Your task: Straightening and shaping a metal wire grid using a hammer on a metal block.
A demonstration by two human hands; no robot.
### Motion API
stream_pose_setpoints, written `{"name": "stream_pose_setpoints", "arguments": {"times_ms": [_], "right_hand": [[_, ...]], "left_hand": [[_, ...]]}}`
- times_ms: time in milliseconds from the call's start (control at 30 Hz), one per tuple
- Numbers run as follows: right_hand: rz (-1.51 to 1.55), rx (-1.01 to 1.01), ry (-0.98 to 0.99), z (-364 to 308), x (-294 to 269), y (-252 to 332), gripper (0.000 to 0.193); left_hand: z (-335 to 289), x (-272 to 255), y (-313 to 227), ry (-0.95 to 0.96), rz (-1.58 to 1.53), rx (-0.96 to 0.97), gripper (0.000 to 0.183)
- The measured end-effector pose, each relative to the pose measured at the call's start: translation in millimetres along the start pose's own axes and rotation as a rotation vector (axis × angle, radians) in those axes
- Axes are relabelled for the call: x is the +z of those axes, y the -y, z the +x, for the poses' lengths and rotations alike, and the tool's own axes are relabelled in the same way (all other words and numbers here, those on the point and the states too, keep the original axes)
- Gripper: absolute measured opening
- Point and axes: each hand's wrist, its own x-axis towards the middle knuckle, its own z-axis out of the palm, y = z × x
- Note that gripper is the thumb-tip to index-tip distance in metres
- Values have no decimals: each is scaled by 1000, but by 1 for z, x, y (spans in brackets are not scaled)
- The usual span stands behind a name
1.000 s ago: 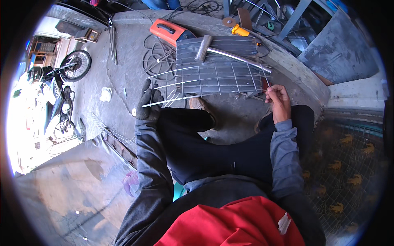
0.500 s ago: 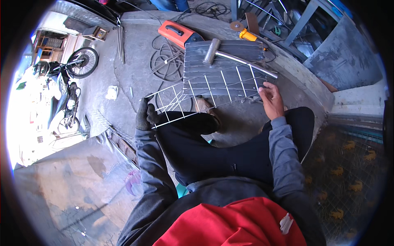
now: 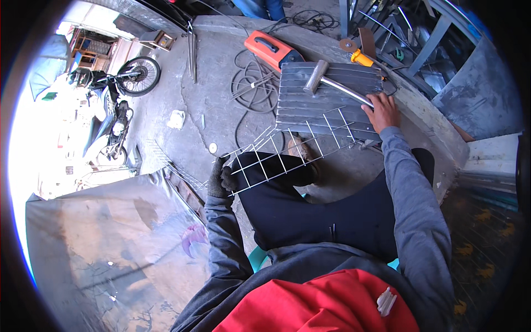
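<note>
In a dark glove, my left hand (image 3: 218,177) is closed on the near-left end of a thin white wire grid (image 3: 285,170). The grid slants across my knee, its far end over the front of a low dark slatted bench (image 3: 301,113). On that bench lies a hammer (image 3: 316,77) with a big metal head and a shiny metal handle. My bare right hand (image 3: 384,113) has its fingers curled round the handle's near end, at the bench's right side. Part of that grip is hidden under the fingers.
Behind the bench stand an orange machine (image 3: 271,50) with a black handle and a yellow angle grinder (image 3: 359,57). Black cable (image 3: 251,83) coils on the concrete. A motorcycle (image 3: 113,113) stands at left; metal frames (image 3: 428,47) lean at far right.
My right hand has left the grid's right end and moved to the hammer's handle. The grid has dropped lower, still in my left hand. The whole view has shifted.
</note>
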Motion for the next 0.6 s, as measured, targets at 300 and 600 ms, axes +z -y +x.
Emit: {"name": "stream_pose_setpoints", "arguments": {"times_ms": [300, 600], "right_hand": [[314, 207, 153, -21, 11, 20, 37], [792, 348, 209, -69, -46, 8, 40]], "left_hand": [[3, 13, -3, 51, 12, -38, 43], [-5, 51, -4, -75, 44, -39, 40]]}}
